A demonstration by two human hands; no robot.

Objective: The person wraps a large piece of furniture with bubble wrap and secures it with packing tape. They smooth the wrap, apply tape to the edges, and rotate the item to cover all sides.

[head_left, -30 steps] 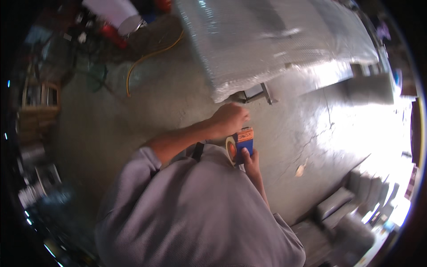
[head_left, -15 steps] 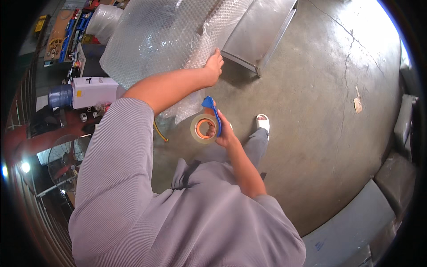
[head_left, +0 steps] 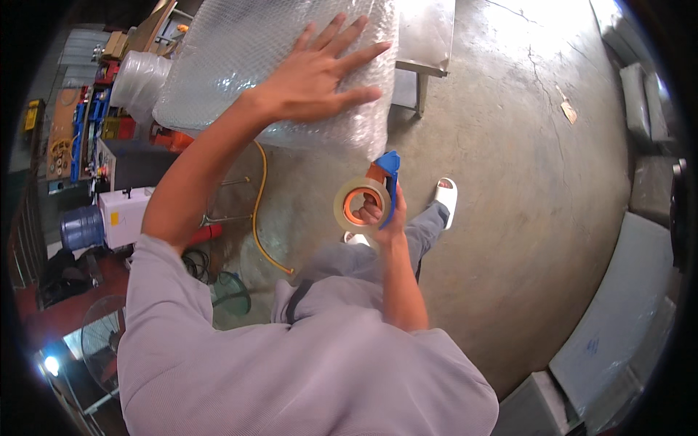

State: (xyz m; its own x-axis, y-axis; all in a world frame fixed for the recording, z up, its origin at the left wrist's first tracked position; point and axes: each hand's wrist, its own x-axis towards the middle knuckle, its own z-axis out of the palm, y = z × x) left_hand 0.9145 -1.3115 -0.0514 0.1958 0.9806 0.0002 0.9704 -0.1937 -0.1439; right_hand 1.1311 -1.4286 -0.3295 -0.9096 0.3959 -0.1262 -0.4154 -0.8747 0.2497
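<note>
My left hand lies flat on the bubble wrap, its fingers spread wide. The wrap covers a large, flat-topped shape whose near corner points toward me; what is inside cannot be made out. Just below that corner, my right hand grips a tape dispenser with a blue frame. On it sits a roll of clear tape with an orange core, and some of my fingers show through the core. The blue head of the dispenser is close to the lower edge of the wrap.
A metal table stands beyond the wrap. On the left are a yellow hose, a white box with a blue water bottle and a fan. Wrapped grey panels line the right side; a scrap lies on the concrete floor.
My left hand has moved from the wrap's edge onto its top and spread its fingers. The wrap's loose edge now lies folded down. The tape dispenser has come up near the wrap's corner.
</note>
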